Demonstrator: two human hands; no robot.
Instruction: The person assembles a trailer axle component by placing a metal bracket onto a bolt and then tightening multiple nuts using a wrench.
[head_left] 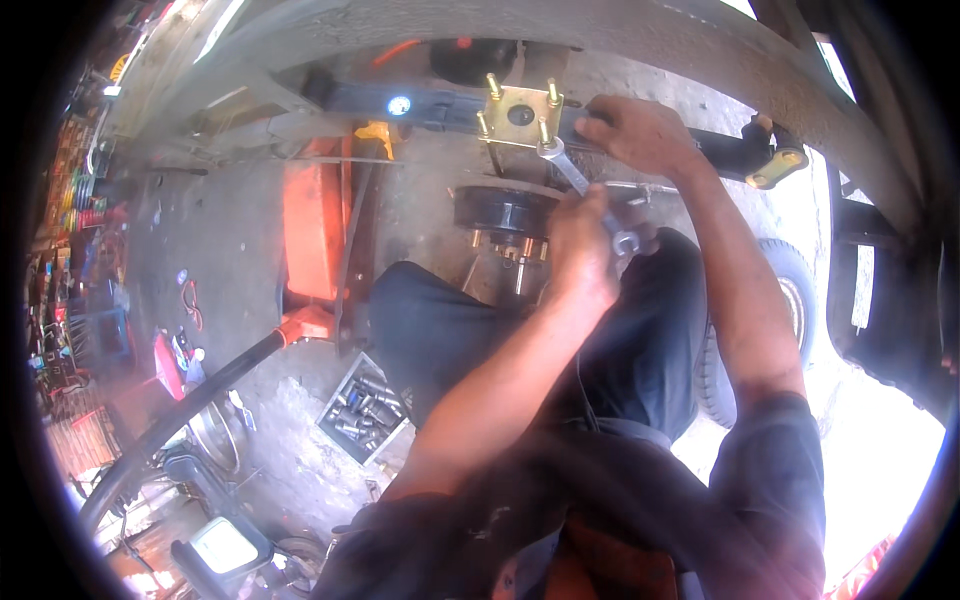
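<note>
In my left hand (582,250) is a silver combination wrench (572,175), gripped around its shank. Its far end meets the nut on the near right bolt (546,132) of a gold-coloured U-bolt plate (519,117). Several threaded bolt ends stand up from this plate, which lies on a dark leaf spring (450,108). My right hand (640,135) rests over the spring just right of the plate, its fingers curled onto it; their undersides are hidden. Below the plate sits a black wheel hub or drum (505,210) with copper-coloured studs.
A large grey frame beam (620,40) crosses above my hands. An orange floor jack (313,230) stands left, its long handle (190,420) slanting toward me. A tray of sockets (365,408) lies by my left knee. At right are a gold shackle (777,170) and a tyre (790,290).
</note>
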